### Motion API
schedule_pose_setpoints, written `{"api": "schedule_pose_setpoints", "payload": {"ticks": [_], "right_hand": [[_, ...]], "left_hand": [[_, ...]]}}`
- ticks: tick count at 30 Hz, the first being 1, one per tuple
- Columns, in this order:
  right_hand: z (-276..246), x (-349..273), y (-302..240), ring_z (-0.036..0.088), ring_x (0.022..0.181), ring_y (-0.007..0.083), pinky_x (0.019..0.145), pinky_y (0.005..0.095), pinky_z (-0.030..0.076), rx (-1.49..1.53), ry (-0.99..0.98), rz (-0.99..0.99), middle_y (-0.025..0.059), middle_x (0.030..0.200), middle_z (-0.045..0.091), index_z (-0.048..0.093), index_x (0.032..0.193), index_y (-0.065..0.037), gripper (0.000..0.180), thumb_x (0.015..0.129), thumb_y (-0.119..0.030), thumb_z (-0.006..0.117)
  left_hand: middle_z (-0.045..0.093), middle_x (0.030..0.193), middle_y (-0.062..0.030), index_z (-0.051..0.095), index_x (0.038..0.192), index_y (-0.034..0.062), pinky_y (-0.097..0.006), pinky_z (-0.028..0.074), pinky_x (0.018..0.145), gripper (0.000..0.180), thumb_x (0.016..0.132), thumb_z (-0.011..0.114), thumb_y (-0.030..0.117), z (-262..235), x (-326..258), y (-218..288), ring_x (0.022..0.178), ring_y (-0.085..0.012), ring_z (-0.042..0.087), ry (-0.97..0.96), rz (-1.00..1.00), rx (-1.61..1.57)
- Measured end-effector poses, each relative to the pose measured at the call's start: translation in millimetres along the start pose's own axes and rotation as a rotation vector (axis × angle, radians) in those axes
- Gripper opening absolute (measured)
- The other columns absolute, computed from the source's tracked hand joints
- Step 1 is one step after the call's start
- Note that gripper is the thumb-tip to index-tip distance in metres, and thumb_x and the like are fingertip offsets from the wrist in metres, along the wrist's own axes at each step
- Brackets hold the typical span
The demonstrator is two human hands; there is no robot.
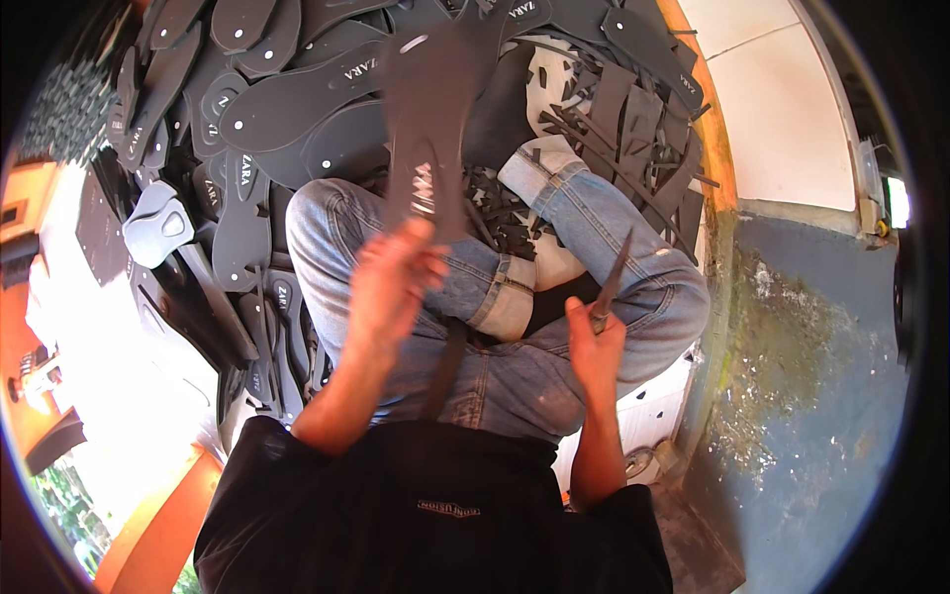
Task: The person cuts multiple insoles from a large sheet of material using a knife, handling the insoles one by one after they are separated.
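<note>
My left hand point(388, 282), smeared by motion, is at the near end of a black shoe insole point(426, 114) and appears to pinch it there. The insole points away from me above my crossed legs, itself blurred, with pale lettering at its near end and a light spot at the far end. A knife point(616, 279) is gripped in my right hand point(596, 348), its narrow dark blade pointing up and away over my right leg. Its handle is mostly hidden in the closed fingers.
Many black insoles point(287, 109) lie heaped ahead and to the left. Dark offcut strips point(633, 124) pile up at the far right, beside an orange-yellow edge point(714, 148). A pale blue-grey moulded piece point(158, 226) rests at the left. Stained grey floor point(821, 346) lies to the right.
</note>
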State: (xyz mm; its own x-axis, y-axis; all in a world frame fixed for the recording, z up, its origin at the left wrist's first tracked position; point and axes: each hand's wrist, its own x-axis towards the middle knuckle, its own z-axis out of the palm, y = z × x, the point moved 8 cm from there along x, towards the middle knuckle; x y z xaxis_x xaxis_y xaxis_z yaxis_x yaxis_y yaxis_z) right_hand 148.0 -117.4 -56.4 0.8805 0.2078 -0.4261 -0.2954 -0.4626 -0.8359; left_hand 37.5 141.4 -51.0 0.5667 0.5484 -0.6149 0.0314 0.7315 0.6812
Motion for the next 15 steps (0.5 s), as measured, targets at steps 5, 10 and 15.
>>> {"api": "schedule_pose_setpoints", "payload": {"ticks": [5, 10, 15], "right_hand": [[7.0, -32.8, -15.0, 0.035, 0.042, 0.0146, 0.042, 0.0334, 0.032, -0.240, 0.004, -0.140, 0.0072, 0.047, 0.041, 0.048, 0.062, 0.000, 0.034, 0.086, -0.018, 0.064], [9.1, -45.1, -15.7, 0.048, 0.041, 0.0315, 0.043, 0.0395, 0.037, -0.421, 0.012, -0.172, 0.0169, 0.049, 0.048, 0.048, 0.060, 0.000, 0.033, 0.082, -0.016, 0.065], [12.6, -49.9, -13.3, 0.053, 0.047, 0.0379, 0.045, 0.0432, 0.039, -0.481, 0.013, -0.173, 0.0187, 0.051, 0.050, 0.049, 0.060, -0.001, 0.031, 0.081, -0.018, 0.065]], "left_hand": [[0.052, 0.055, -0.0002, 0.056, 0.079, 0.0118, -0.022, 0.033, 0.038, 0.019, 0.086, 0.065, 0.027, 48.3, -28.0, -61.1, 0.041, -0.0097, 0.045, -0.195, -0.204, -0.130], [0.047, 0.052, 0.0001, 0.052, 0.083, 0.0127, -0.023, 0.031, 0.040, 0.018, 0.090, 0.059, 0.027, 57.9, -48.2, -81.1, 0.041, -0.0097, 0.041, -0.223, -0.248, -0.140], [0.046, 0.052, 0.0007, 0.053, 0.082, 0.0122, -0.023, 0.031, 0.040, 0.019, 0.090, 0.060, 0.029, 61.3, -54.0, -83.9, 0.042, -0.0091, 0.041, -0.221, -0.246, -0.145]]}}
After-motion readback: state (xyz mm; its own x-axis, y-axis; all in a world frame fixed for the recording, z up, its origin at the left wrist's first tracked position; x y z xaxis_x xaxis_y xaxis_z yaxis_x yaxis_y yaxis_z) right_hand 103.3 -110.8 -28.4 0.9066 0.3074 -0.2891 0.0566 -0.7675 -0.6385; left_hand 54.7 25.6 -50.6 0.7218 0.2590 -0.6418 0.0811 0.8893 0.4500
